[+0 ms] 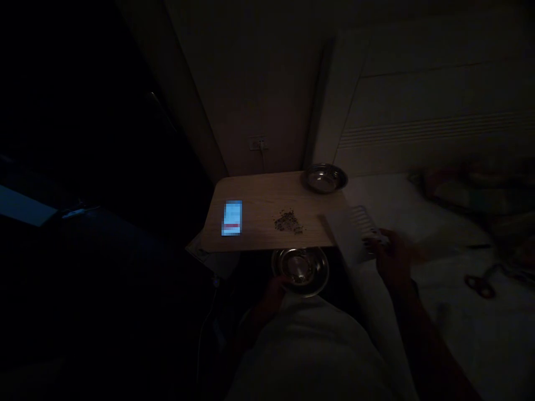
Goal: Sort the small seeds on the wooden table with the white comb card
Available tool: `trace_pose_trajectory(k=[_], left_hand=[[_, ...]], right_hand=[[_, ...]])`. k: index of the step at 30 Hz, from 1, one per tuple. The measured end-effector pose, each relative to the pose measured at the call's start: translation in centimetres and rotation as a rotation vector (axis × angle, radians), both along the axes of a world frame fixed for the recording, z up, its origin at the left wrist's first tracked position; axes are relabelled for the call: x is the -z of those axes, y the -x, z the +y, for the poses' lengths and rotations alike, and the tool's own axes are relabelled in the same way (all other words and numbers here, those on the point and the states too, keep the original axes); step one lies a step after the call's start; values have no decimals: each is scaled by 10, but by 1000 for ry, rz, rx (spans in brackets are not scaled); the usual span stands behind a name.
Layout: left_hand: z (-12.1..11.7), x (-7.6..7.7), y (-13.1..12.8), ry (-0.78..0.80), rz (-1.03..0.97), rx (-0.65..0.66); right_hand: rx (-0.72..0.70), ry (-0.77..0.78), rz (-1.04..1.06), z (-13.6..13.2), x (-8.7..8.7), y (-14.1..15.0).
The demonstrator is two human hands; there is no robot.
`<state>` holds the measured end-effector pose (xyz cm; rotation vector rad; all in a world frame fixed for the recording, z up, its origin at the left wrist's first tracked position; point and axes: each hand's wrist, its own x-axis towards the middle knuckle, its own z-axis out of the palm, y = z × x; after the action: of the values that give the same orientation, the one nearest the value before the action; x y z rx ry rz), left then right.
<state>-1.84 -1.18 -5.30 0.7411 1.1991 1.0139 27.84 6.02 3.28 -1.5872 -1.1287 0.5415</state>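
The room is very dark. My left hand (273, 292) grips the rim of a shiny metal bowl (276, 267), which is just under the front edge of the small wooden table (259, 189). In my right hand (390, 259) is a pale flat thing with comb-like ridges (355, 228), blurred and held by the table's right end; its exact kind is unclear. A scattered heap of small dark bits (288, 221) lies on the tabletop, between the held bowl and a second metal bowl (325, 178) at the back right corner.
A lit phone (232, 218) lies on the table's left side. To the right is a white-covered bed (451, 328), with red-handled scissors (480, 285) and dark cloth (455, 189). A wall socket (258, 143) with a plugged-in cable sits behind the table.
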Motion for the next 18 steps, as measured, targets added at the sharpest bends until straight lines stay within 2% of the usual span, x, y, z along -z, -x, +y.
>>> trace_pose_trajectory(k=[4, 8, 12, 18], left_hand=[[-2, 6, 2, -65, 65, -15], [-4, 13, 2, -74, 61, 36], [-4, 21, 2, -95, 107, 20], [-1, 17, 0, -110, 174, -9]], right_hand=[[13, 9, 63, 1, -4, 3], [9, -5, 109, 3, -8, 0], [17, -15, 109, 4, -12, 0], [9, -31, 123, 4, -17, 6]])
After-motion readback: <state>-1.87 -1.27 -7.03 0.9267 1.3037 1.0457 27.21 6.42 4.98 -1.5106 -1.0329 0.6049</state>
